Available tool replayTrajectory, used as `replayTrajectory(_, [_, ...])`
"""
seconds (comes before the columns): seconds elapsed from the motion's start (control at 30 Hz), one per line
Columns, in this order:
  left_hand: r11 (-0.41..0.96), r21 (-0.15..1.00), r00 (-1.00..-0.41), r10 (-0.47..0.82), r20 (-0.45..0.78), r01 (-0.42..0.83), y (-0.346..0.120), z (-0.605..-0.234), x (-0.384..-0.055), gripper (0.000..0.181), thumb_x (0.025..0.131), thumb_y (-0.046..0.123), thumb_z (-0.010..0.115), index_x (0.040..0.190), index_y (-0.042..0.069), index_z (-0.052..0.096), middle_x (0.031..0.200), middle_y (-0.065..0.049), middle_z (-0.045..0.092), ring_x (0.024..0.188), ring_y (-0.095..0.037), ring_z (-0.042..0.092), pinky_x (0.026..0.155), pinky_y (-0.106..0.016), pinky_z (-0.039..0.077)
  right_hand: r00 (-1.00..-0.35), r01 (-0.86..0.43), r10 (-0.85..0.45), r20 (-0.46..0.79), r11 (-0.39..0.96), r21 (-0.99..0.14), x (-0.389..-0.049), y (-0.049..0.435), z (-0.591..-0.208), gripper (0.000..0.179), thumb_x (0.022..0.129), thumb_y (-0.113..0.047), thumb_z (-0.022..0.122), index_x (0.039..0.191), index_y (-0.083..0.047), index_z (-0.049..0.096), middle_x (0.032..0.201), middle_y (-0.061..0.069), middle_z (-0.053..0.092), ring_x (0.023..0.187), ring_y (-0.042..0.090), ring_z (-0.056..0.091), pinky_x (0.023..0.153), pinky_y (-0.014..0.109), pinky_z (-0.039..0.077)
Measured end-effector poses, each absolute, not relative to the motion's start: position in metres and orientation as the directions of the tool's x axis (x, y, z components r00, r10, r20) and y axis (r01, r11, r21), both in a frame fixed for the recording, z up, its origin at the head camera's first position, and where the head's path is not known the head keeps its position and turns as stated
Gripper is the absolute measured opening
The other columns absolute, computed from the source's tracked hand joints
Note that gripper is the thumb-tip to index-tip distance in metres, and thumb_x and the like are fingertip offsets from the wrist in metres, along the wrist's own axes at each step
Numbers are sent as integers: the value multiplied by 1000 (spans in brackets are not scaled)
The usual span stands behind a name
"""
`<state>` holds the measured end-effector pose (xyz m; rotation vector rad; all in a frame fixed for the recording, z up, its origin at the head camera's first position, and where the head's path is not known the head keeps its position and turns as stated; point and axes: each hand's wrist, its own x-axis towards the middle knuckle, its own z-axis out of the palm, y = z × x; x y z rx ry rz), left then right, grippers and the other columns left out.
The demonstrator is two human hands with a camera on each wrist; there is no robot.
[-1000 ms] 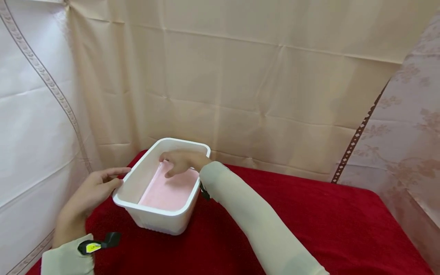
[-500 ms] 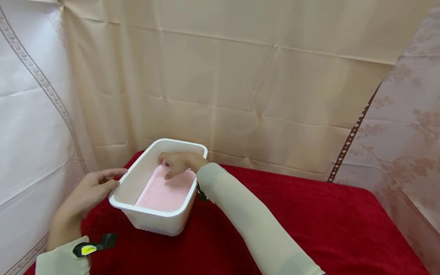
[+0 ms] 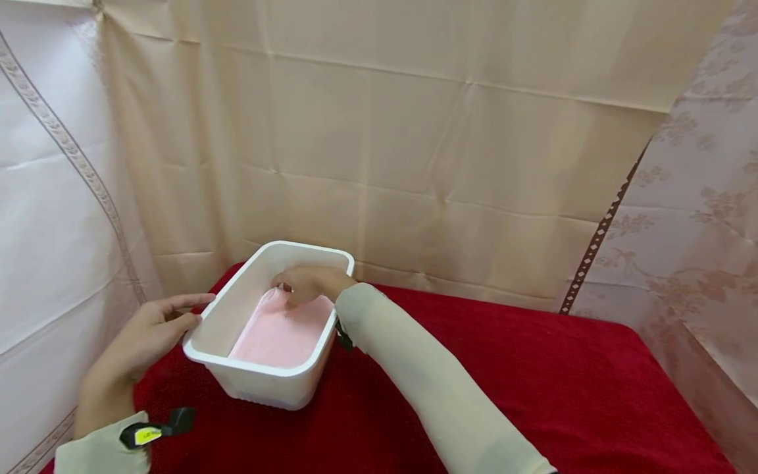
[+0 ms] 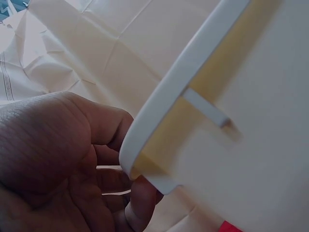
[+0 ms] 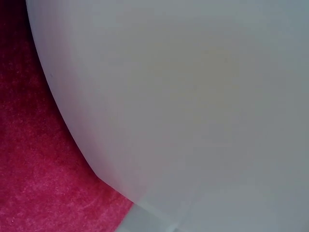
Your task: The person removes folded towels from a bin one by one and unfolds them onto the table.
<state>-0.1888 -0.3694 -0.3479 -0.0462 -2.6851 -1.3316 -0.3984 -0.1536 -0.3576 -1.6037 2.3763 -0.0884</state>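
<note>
In the head view a white plastic tub (image 3: 268, 370) with rounded corners stands on red cloth. A pink cloth (image 3: 278, 339) lies flat across its bottom, wrinkled near its far left corner. My left hand (image 3: 151, 329) holds the tub's left rim; the left wrist view shows thumb and fingers around the rim (image 4: 154, 104) from outside. Reaching over the right wall, my right hand (image 3: 310, 283) is inside the tub, its curled fingers pinching the pink cloth's far end. A small dark reddish spot shows among those fingers. The right wrist view holds only the tub's outer wall (image 5: 193, 106).
Red velvety cloth (image 3: 503, 368) covers the table and stretches to the right of the tub. Beige fabric (image 3: 414, 151) hangs close behind it. White patterned curtains hang at the left (image 3: 59, 197) and right (image 3: 699, 217).
My right fingers have curled and drawn in at the pink cloth's far end, which is now more wrinkled. The left hand stays at the rim. The whole view has shifted slightly.
</note>
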Motion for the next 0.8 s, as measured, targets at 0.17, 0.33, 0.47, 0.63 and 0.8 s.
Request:
replayTrajectory(0.17, [612,785,-988,-37,149,96,-369,-348,-190,39,99,8,56,135,-6,60,98,-8,72,80,-9,62,68,-27,53,-345,-888,-919,-188,385,-253,-398,-151,-356,22,96,-9,61,116,-11,69,103,1,62,94,11,53,83,18,42])
replayTrajectory(0.33, [610,788,-990,-38,135,84,-368,-349,-190,39,100,8,55,136,-7,59,103,-11,72,80,-9,62,68,-27,53,-332,-887,-934,-133,357,-293,-399,-150,-356,8,99,-11,60,105,-9,65,92,-2,58,85,9,50,76,17,40])
replayTrajectory(0.47, [608,790,-991,-36,127,79,-368,-349,-190,40,101,8,54,137,-7,58,106,-13,72,81,-8,62,68,-26,53,-336,-887,-939,-79,343,-309,-401,-151,-356,3,98,-10,59,100,-8,60,86,-2,52,80,9,48,72,18,38])
replayTrajectory(0.63, [601,795,-991,-31,132,87,-368,-348,-190,40,101,7,54,138,-7,58,105,-12,72,80,-8,62,68,-26,53,-334,-890,-942,-32,326,-321,-401,-150,-353,6,98,-9,58,92,-9,54,79,-1,45,73,10,44,68,20,35])
replayTrajectory(0.8, [604,792,-991,-32,132,86,-368,-349,-188,40,100,7,55,137,-7,58,102,-12,72,80,-9,62,68,-26,52,-328,-894,-945,7,308,-325,-396,-146,-347,9,97,-7,57,90,-9,53,78,-2,43,72,9,41,67,19,34])
